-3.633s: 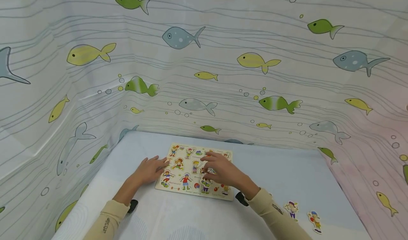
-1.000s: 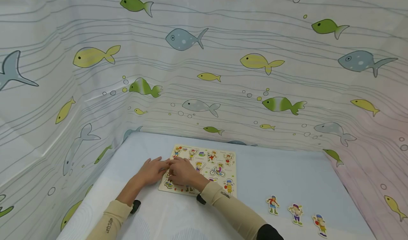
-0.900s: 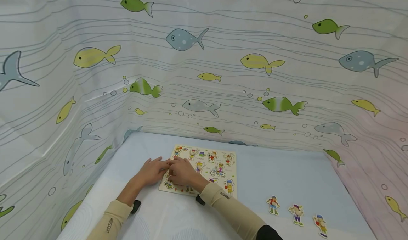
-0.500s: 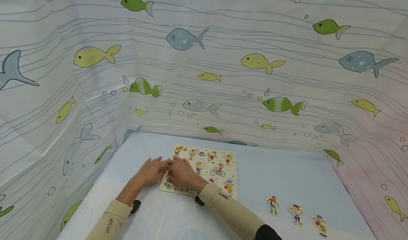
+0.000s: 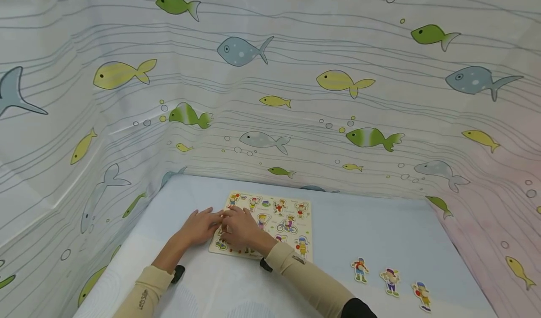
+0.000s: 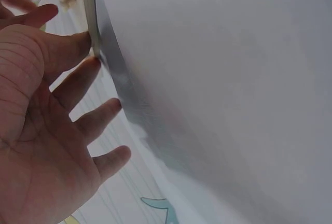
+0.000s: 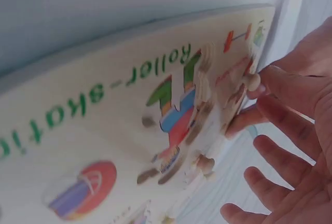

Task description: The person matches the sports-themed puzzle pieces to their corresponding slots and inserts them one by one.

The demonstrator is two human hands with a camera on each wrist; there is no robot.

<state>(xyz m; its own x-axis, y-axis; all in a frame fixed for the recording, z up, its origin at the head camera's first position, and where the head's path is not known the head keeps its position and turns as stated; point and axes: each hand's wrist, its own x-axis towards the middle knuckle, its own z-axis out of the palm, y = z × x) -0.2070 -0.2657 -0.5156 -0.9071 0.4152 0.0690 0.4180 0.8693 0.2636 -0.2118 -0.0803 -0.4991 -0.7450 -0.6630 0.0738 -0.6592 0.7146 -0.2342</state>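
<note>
My right hand (image 5: pixel 243 231) is over the left side of a wooden peg puzzle board (image 5: pixel 306 231). In the right wrist view, its thumb and fingers are around a knobbed puzzle piece (image 7: pixel 252 82) near the board's corner; the piece is mostly hidden. My left hand (image 5: pixel 200 228) is at the board's left edge, thumb and forefinger touching the rim in the left wrist view, other fingers spread straight. A cyclist piece (image 5: pixel 287 224) and a basketball player piece (image 5: pixel 302 246) lie on the board. A picture of a roller skater (image 7: pixel 176 115) shows beside several knobs.
To the right, three loose figure pieces lie on the pale table cover: a red-and-blue figure (image 5: pixel 359 270), a purple-trousered figure (image 5: pixel 390 282) and a blue-capped figure (image 5: pixel 421 297). A fish-printed curtain (image 5: pixel 296 149) surrounds the table.
Since the earliest frame, my right hand has moved from the board's right half to its left side, uncovering the cyclist piece. Over the last second both hands stay almost still.
</note>
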